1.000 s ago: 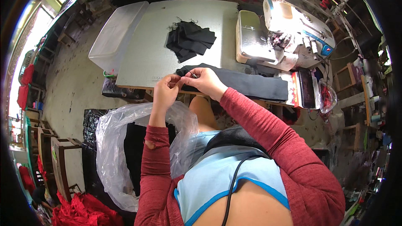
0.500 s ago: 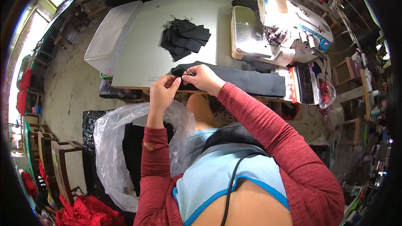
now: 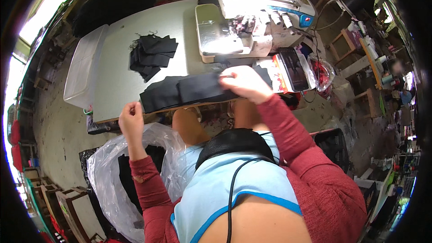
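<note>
A: Where are the two hands?

B: They are well apart. The right hand (image 3: 245, 84) lies at about one o'clock from the lap, pressed down on a long strip of black fabric (image 3: 189, 91) that rests along the near edge of the pale grey worktable (image 3: 117, 81). Something thin pokes out from its fingertips, too small to identify.

A: And the left?

B: The left hand (image 3: 131, 120) is curled into a loose fist at about ten o'clock, just off the table's near edge, above a clear plastic bag (image 3: 108, 175) with dark cloth inside. Whether it grips anything, I cannot tell.

A: What else is on the table?

B: A small stack of cut black fabric pieces (image 3: 150, 54) at eleven o'clock from the strip, and a white sewing machine (image 3: 256, 18) at one o'clock. A shallow translucent plastic tray (image 3: 83, 69) sits at the table's left end.
</note>
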Demonstrator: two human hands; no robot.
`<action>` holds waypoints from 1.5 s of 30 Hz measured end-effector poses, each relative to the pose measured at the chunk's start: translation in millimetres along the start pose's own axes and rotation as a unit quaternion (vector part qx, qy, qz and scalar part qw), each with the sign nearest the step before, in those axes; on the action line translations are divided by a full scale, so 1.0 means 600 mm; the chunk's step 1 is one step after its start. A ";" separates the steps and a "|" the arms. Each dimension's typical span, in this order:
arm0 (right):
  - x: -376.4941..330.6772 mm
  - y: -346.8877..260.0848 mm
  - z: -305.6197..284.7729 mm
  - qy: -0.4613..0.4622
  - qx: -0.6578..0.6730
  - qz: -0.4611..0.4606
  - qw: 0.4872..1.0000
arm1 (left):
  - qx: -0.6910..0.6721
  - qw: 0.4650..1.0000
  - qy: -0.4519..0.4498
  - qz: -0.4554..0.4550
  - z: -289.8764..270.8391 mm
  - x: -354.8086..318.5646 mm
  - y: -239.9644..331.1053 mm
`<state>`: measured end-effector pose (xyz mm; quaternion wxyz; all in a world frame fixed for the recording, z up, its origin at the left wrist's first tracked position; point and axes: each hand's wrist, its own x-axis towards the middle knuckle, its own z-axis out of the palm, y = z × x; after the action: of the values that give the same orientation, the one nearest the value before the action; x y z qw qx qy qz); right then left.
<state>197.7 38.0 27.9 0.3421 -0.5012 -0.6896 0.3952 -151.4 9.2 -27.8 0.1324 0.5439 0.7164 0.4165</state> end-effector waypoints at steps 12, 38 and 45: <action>-0.085 0.146 -0.153 0.139 -0.035 0.120 0.982 | -0.011 0.992 -0.085 0.088 0.073 -0.014 0.169; -0.082 0.176 -0.120 0.216 0.079 -0.014 0.973 | -0.173 0.880 -0.323 0.302 0.131 -0.089 0.271; -0.076 0.210 -0.118 0.183 0.077 -0.015 0.980 | -0.207 0.849 -0.359 0.327 0.102 -0.112 0.270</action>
<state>323.9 31.7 -55.1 0.5062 -0.5269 -0.5900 0.3436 21.3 -12.8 36.8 0.3458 0.8184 0.2967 0.3503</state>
